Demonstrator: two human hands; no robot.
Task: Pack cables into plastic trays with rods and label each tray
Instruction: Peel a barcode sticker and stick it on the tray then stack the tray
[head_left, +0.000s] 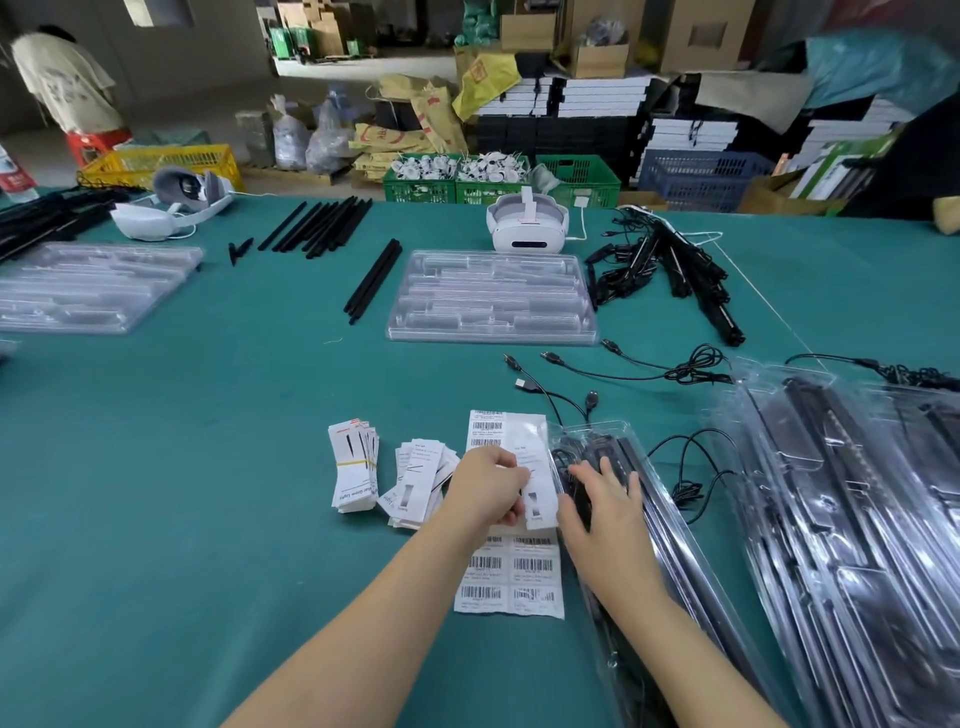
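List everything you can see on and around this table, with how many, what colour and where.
Table: one, green cloth, fills the view.
Empty trays: two stacks, clear plastic, centre and far left.
Packed tray: one, clear with black contents, under the right hand.
Other packed trays: a pile, clear, right edge.
Rods: several loose groups, black, far side.
Cables: several loose, black, right of centre.
Barcode sheet: one, white, near centre.
Paper cards: two stacks, white, left of the sheet.
Headsets: two, white, far edge.
Crates: yellow, green and blue, on the floor behind.
Left hand: pinches a white card.
Right hand: fingers flat on the packed tray.
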